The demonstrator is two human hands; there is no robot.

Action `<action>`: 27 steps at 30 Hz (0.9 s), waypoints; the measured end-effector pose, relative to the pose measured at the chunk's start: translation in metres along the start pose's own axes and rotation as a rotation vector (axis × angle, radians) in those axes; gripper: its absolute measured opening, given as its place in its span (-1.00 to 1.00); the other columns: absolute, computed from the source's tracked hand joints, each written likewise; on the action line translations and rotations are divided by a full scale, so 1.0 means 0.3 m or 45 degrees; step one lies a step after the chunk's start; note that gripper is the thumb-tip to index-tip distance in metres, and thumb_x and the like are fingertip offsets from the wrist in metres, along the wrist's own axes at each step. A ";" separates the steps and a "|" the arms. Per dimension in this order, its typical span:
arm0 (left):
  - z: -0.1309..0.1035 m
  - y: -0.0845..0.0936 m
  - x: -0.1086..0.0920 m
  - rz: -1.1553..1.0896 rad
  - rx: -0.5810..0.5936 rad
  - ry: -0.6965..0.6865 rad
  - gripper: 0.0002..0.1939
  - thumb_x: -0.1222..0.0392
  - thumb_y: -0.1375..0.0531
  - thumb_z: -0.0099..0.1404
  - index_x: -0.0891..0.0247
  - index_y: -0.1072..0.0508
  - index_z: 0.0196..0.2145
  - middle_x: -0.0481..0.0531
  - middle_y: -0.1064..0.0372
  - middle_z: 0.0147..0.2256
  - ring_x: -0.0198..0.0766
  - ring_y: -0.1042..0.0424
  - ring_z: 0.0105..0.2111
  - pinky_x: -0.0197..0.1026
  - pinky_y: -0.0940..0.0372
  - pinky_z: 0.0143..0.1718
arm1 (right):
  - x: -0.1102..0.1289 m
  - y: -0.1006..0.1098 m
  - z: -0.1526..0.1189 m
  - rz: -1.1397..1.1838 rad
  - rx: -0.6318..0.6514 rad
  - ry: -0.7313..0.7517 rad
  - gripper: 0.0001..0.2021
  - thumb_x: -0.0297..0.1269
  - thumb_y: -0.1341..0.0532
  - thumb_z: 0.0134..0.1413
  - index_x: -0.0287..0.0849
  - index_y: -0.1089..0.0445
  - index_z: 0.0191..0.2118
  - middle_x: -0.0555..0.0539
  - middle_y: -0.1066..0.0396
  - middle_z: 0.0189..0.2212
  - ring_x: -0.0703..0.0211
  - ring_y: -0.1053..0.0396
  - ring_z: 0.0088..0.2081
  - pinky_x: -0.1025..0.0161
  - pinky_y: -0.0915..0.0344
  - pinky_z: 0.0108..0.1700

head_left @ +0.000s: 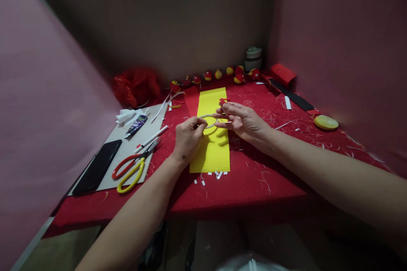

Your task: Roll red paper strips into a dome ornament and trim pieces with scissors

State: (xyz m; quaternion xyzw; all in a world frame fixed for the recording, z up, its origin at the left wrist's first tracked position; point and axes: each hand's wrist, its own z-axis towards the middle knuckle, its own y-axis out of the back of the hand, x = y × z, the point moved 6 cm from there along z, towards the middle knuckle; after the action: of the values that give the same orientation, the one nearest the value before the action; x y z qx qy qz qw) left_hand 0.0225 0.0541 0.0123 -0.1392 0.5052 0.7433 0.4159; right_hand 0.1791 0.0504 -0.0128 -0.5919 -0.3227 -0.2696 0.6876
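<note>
1. Yellow corrugated sheet [210, 161] lies on the red cloth [235, 207]; white slips [218, 175] sit by its near edge.
2. Left hand [187, 137]: thumb and fingertips pinch the near-left part of a pale ring [208, 114], which is above the sheet.
3. Right hand [246, 125]: thumb and forefinger pinch a small ridged red piece [222, 101], raised beyond the ring; the other fingers are loosely spread. Whether they touch the ring's right side cannot be told.
4. Risk, judged: the red piece offers little to hold; a loosened pinch could drop it onto similarly red cloth, making it hard to spot.
5. Risk, judged: the ring looks thin. Too firm a squeeze might bend it; a one-sided hold might let it swivel if the right fingers knock it.
6. Risk, judged: loose threads [265, 178] on the cloth could cling to either item if set down.
7. Scissors [144, 154] lie with blades apart beyond the left forearm; a careless leftward reach could meet the tips.
</note>
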 end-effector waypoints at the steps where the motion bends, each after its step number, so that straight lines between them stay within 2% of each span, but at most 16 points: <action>1: 0.008 0.005 0.014 -0.073 0.007 0.067 -0.90 0.23 -0.16 0.14 0.27 -0.47 -0.43 -0.06 -0.38 -0.57 -0.36 -0.32 -0.58 -0.30 -0.19 -0.48 | 0.010 0.004 0.001 -0.013 -0.010 0.025 -0.76 -0.28 -0.37 -0.18 -0.16 -0.36 -0.33 -0.07 -0.36 -0.31 0.09 -0.38 -0.19 0.11 -0.42 -0.21; 4: 0.026 0.014 0.040 -0.300 0.047 0.227 -0.88 0.19 -0.22 0.07 0.30 -0.50 -0.45 -0.07 -0.37 -0.61 -0.39 -0.29 -0.63 -0.32 -0.17 -0.55 | 0.030 0.012 0.002 -0.168 -0.032 0.069 -0.71 -0.28 -0.39 -0.23 -0.18 -0.37 -0.31 -0.06 -0.38 -0.32 0.09 -0.42 -0.27 0.13 -0.43 -0.31; 6: 0.031 0.017 0.043 -0.454 0.070 0.300 -0.87 0.19 -0.25 0.02 0.31 -0.52 -0.46 -0.05 -0.41 -0.58 -0.39 -0.31 -0.59 -0.32 -0.20 -0.52 | 0.034 0.013 0.001 -0.322 -0.029 0.092 -0.65 -0.29 -0.42 -0.29 -0.18 -0.38 -0.29 -0.06 -0.39 -0.31 0.12 -0.42 -0.33 0.11 -0.43 -0.33; 9: 0.033 0.017 0.034 -0.633 0.098 0.338 -0.84 0.23 -0.29 -0.05 0.33 -0.52 -0.45 0.01 -0.47 -0.47 -0.35 -0.39 -0.48 -0.28 -0.27 -0.38 | 0.030 0.012 0.002 -0.584 0.002 0.155 -0.61 -0.27 -0.42 -0.34 -0.17 -0.39 -0.26 -0.05 -0.41 -0.30 0.16 -0.40 -0.33 0.10 -0.41 -0.26; 11: 0.033 0.017 0.026 -0.698 0.101 0.328 -0.82 0.26 -0.31 -0.09 0.33 -0.50 -0.44 -0.01 -0.47 -0.47 -0.35 -0.40 -0.46 -0.27 -0.29 -0.34 | 0.027 0.013 0.005 -0.803 0.011 0.239 -0.59 -0.26 -0.42 -0.34 -0.17 -0.41 -0.24 -0.05 -0.42 -0.30 0.14 -0.38 -0.30 0.09 -0.38 -0.20; 14: 0.034 0.017 0.011 -0.692 0.102 0.273 -0.86 0.29 -0.30 -0.09 0.32 -0.47 -0.48 -0.07 -0.42 -0.54 -0.37 -0.38 -0.50 -0.28 -0.29 -0.37 | 0.026 0.014 0.009 -1.059 0.024 0.374 -0.59 -0.22 -0.42 -0.32 -0.17 -0.42 -0.23 -0.09 -0.42 -0.26 0.10 -0.37 -0.25 0.08 -0.33 -0.13; 18: 0.032 0.008 -0.004 -0.592 0.159 0.243 -0.90 0.26 -0.28 -0.04 0.34 -0.47 -0.50 -0.06 -0.40 -0.55 -0.38 -0.37 -0.51 -0.30 -0.27 -0.40 | 0.022 0.003 0.005 -1.200 0.103 0.453 -0.62 -0.22 -0.40 -0.26 -0.15 -0.42 -0.22 -0.10 -0.41 -0.24 0.08 -0.36 -0.22 0.08 -0.32 -0.13; 23: 0.028 -0.016 0.010 -0.604 0.294 0.308 -0.83 0.26 -0.28 -0.05 0.34 -0.48 -0.43 -0.05 -0.42 -0.51 -0.38 -0.37 -0.51 -0.30 -0.25 -0.41 | 0.009 -0.008 -0.002 -1.236 0.198 0.435 -0.67 -0.23 -0.37 -0.20 -0.14 -0.41 -0.21 -0.09 -0.39 -0.27 0.10 -0.36 -0.24 0.10 -0.33 -0.16; 27: 0.029 -0.025 0.027 -0.573 0.335 0.315 -0.81 0.27 -0.27 -0.06 0.33 -0.42 -0.42 -0.07 -0.38 -0.56 -0.37 -0.36 -0.55 -0.31 -0.23 -0.46 | 0.002 -0.009 -0.005 -1.236 0.242 0.429 -0.67 -0.24 -0.36 -0.18 -0.15 -0.40 -0.21 -0.08 -0.37 -0.29 0.10 -0.35 -0.24 0.12 -0.33 -0.17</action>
State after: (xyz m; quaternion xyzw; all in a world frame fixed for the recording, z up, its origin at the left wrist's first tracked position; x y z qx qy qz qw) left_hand 0.0251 0.0666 0.0065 -0.2824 0.6004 0.5378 0.5202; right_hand 0.1777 0.0483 -0.0107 -0.2574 -0.4679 -0.6185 0.5765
